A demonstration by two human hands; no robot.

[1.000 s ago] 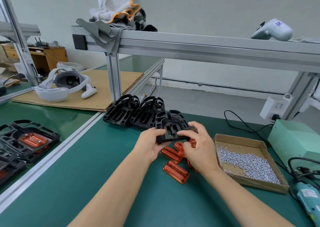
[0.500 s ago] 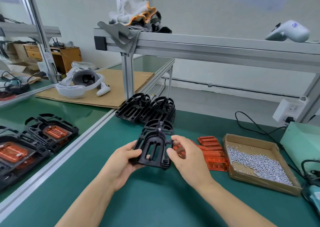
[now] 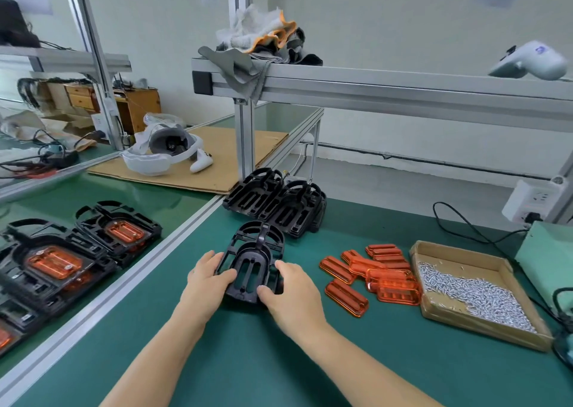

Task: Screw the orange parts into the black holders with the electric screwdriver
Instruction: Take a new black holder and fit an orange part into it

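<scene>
Gripping a single black holder [image 3: 252, 264] from both sides, the left hand [image 3: 206, 279] curls its fingers over the left edge and lays its thumb on the frame, while the right hand [image 3: 293, 292] clamps the right edge with the thumb pressed on the near corner. The holder is a flat, glossy black plastic frame with a rounded arch at its far end, a raised rib down the middle and two long slots in its recessed centre; it sits low on the green table [image 3: 235, 363], in front of a stack of matching holders [image 3: 276, 200]. Whether its underside fully rests on the mat cannot be told. To its right a loose pile of orange parts [image 3: 372, 275] lies on the mat, see-through amber and oblong with ridged tops, just beside a shallow cardboard box [image 3: 465, 253] of small silver screws [image 3: 474, 295]. Half a second ago the holder was lifted and tilted up towards the camera between both hands; now it is lowered and lies nearly flat, with the hands closer to the table. A second ago it was held over the orange parts, which are now uncovered to the right. On the left bench, finished holders with orange inserts [image 3: 55, 262] lie in a row.
</scene>
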